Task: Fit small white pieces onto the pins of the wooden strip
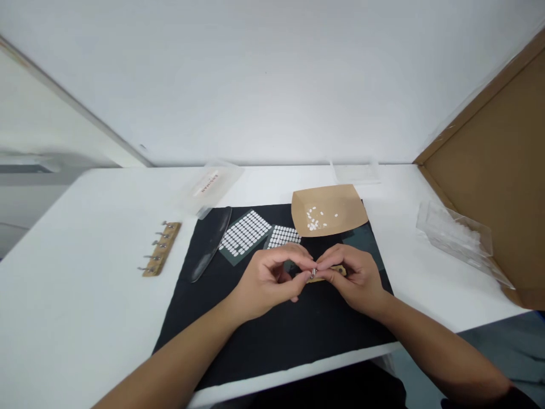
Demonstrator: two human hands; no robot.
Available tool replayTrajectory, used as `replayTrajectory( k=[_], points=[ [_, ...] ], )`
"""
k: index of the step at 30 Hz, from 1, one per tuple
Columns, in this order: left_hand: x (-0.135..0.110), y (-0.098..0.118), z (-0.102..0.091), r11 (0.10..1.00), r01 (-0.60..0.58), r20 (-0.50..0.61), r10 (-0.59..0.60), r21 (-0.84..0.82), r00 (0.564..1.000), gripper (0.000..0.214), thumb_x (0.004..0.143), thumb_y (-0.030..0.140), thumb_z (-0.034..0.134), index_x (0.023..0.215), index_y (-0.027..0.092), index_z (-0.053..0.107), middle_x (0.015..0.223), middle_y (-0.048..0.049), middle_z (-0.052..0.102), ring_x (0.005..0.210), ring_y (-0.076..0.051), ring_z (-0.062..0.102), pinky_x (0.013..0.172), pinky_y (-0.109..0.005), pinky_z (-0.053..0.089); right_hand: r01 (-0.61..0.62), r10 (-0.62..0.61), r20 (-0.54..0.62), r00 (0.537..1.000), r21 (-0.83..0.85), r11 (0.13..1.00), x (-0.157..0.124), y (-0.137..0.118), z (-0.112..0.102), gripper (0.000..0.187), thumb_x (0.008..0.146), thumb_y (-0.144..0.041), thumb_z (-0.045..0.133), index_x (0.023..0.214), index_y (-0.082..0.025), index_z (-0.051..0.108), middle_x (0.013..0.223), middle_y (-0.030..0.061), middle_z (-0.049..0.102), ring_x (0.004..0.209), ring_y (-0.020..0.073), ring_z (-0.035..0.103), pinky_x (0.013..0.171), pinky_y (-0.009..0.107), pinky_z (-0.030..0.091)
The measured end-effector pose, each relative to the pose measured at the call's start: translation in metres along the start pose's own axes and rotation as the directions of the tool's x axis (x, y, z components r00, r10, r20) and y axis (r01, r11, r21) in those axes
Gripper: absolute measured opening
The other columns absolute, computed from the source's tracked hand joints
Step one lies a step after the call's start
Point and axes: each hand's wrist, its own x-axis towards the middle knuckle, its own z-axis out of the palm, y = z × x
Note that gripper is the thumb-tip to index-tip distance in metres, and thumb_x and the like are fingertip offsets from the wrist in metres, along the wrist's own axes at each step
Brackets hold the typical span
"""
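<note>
Fingers (301, 280) of left hand (264, 278) and right hand (360, 277) pinch a small shiny piece (314, 272)

A white table (97, 284) stands before a pale wall (264, 85), the floor (498, 349) seemingly bluish-grey.

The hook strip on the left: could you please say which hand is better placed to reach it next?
Probably the left hand, nearer the hook strip than the right hand, though both are occupied.

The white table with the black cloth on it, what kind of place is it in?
It looks like an indoor workstation for small handwork: a black cloth lies on the white table, with sheets of white ovals and a brown tray holding loose white pieces.
</note>
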Motion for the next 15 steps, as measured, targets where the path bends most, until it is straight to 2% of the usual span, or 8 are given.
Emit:
replayTrajectory(
  k=[6, 11, 15],
  points=[
    [0.0024, 0.0028, -0.0031, 0.979, -0.129, 0.022, 0.127, 0.158, 0.992, 0.011, 0.085, 0.020, 0.082, 0.095, 0.016, 0.084, 0.094, -0.0152, 0.077, 0.087, -0.023, 0.075, 0.038, -0.013, 0.053, -0.032, 0.029, 0.042, 0.999, 0.056, 0.998, -0.0004, 0.0025, 0.0004, 0.007, 0.097, -0.030, 0.080, 0.093, -0.024, 0.080, 0.089, 0.0023, 0.081, 0.083, 0.0166, 0.077, 0.075, 0.029, 0.063],
    [0.0037, 0.0045, -0.0044, 0.928, -0.277, 0.066, 0.269, 0.251, 0.961, 0.017, 0.086, 0.012, 0.080, 0.100, 0.020, 0.085, 0.088, -0.0140, 0.078, 0.093, -0.025, 0.075, 0.038, -0.013, 0.049, -0.080, 0.076, 0.053, 0.996, 0.097, 0.992, -0.0006, 0.0021, 0.0002, 0.009, 0.095, -0.032, 0.082, 0.093, -0.023, 0.080, 0.088, 0.0021, 0.081, 0.079, 0.0148, 0.077, 0.070, 0.025, 0.061],
    [0.0046, 0.0049, -0.0049, 0.870, -0.371, 0.083, 0.364, 0.324, 0.928, 0.017, 0.087, 0.011, 0.079, 0.098, 0.023, 0.085, 0.085, -0.0111, 0.079, 0.090, -0.024, 0.076, 0.048, -0.020, 0.056, -0.141, 0.131, 0.083, 0.988, 0.135, 0.981, -0.0009, 0.0028, -0.0003, 0.011, 0.094, -0.033, 0.083, 0.094, -0.022, 0.081, 0.088, 0.0028, 0.082, 0.078, 0.0151, 0.077, 0.069, 0.025, 0.062]
  ],
)
